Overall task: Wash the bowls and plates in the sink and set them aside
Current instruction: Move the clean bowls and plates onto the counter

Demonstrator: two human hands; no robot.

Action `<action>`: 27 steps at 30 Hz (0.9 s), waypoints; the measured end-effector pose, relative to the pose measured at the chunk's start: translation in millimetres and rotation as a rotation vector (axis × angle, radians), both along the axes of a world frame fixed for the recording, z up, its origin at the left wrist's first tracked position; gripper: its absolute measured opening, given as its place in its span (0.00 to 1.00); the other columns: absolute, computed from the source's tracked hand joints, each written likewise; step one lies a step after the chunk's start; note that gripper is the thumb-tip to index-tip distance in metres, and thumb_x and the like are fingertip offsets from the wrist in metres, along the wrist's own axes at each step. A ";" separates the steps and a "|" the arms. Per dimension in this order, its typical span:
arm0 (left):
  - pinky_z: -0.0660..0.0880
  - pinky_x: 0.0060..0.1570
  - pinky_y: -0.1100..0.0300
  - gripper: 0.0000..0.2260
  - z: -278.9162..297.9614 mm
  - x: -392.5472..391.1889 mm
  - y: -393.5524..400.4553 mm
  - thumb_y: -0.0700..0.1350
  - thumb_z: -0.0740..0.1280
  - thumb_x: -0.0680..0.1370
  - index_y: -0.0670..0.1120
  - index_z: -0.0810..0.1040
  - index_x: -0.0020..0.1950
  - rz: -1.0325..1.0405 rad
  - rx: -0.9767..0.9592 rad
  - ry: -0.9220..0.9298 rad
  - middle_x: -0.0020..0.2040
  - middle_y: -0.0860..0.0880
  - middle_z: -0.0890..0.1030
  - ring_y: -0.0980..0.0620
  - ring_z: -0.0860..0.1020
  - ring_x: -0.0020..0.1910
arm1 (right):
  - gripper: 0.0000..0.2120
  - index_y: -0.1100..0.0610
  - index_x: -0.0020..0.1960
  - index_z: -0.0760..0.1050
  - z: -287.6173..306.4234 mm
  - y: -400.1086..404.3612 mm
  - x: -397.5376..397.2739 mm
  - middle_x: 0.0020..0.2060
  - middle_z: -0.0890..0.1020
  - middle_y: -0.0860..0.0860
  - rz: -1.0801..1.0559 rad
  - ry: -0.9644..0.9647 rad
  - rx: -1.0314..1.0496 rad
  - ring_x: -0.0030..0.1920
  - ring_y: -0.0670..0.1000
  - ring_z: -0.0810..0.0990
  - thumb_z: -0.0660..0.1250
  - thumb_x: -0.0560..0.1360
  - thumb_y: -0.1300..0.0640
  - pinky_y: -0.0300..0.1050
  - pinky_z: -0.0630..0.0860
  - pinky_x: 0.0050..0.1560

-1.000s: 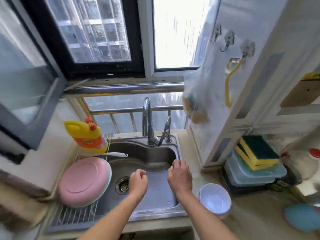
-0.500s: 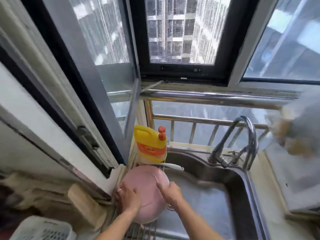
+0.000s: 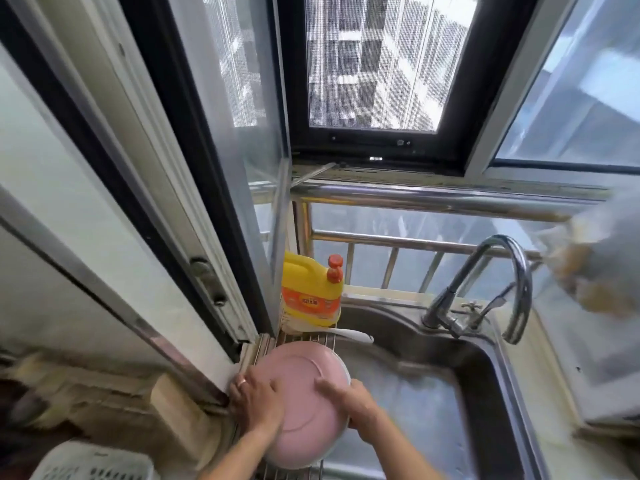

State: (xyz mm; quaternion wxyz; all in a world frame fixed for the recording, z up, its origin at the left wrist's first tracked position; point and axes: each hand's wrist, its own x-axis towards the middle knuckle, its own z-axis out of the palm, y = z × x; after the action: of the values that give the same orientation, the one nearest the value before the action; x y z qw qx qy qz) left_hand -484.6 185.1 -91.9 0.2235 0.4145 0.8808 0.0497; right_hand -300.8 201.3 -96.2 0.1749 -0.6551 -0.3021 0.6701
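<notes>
Two bare hands hold a pink plate [image 3: 301, 403] by opposite edges. The left hand [image 3: 258, 401] lies on the plate's left side, fingers bent over the rim; a ring shows on one finger. The right hand [image 3: 349, 403] takes the right edge, thumb laid across the pink surface, the other fingers tucked behind the rim and out of sight. So each grip is closed on the plate, not spread.

The plate lies upside down, its raised foot ring facing up, on a wire rack [image 3: 304, 341] that spans the left end of a steel sink [image 3: 433, 393]. A second, paler rim peeks out beneath it, perhaps another dish.

The plate looks stiff and light, probably plastic or melamine, and likely slippery if wet. Opposite rim edges, as held here, seem the safest place to take it.

Behind the rack stands a yellow bottle of dish soap [image 3: 310, 296], with a white spoon [image 3: 349, 334] lying beside it. A curved tap [image 3: 502, 282] rises at the sink's far edge, below a window.
</notes>
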 end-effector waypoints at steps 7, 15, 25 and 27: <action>0.68 0.65 0.47 0.37 -20.8 -1.3 -14.8 0.66 0.46 0.77 0.40 0.72 0.71 0.131 -0.071 -0.218 0.67 0.36 0.74 0.37 0.70 0.68 | 0.34 0.56 0.61 0.75 -12.8 -16.1 26.2 0.52 0.85 0.56 -0.058 0.029 -0.008 0.48 0.56 0.87 0.79 0.63 0.38 0.47 0.81 0.39; 0.70 0.64 0.51 0.33 13.8 24.3 -31.8 0.61 0.62 0.81 0.37 0.66 0.75 0.303 -0.023 -0.453 0.71 0.37 0.72 0.38 0.71 0.70 | 0.36 0.63 0.63 0.75 -23.0 -29.5 46.0 0.52 0.85 0.59 -0.098 0.063 -0.057 0.47 0.58 0.87 0.81 0.64 0.42 0.45 0.80 0.34; 0.81 0.46 0.52 0.22 50.8 42.6 -13.6 0.57 0.70 0.74 0.43 0.80 0.60 0.295 -0.141 -0.880 0.50 0.41 0.85 0.41 0.83 0.49 | 0.23 0.58 0.58 0.80 10.4 -12.2 89.4 0.45 0.87 0.57 -0.149 0.085 -0.121 0.41 0.58 0.86 0.77 0.67 0.47 0.51 0.84 0.40; 0.79 0.38 0.55 0.18 63.9 59.4 -6.1 0.54 0.68 0.79 0.42 0.80 0.61 0.237 -0.204 -0.945 0.49 0.40 0.86 0.43 0.84 0.46 | 0.17 0.58 0.55 0.80 26.2 -11.3 108.2 0.41 0.87 0.57 -0.179 0.105 -0.161 0.37 0.57 0.85 0.75 0.71 0.50 0.47 0.83 0.37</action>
State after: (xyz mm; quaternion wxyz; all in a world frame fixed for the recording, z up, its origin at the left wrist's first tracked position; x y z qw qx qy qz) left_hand -425.3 178.9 -28.0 0.6307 0.2198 0.7244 0.1707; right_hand -192.6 190.0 -70.0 0.1962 -0.6554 -0.1782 0.7073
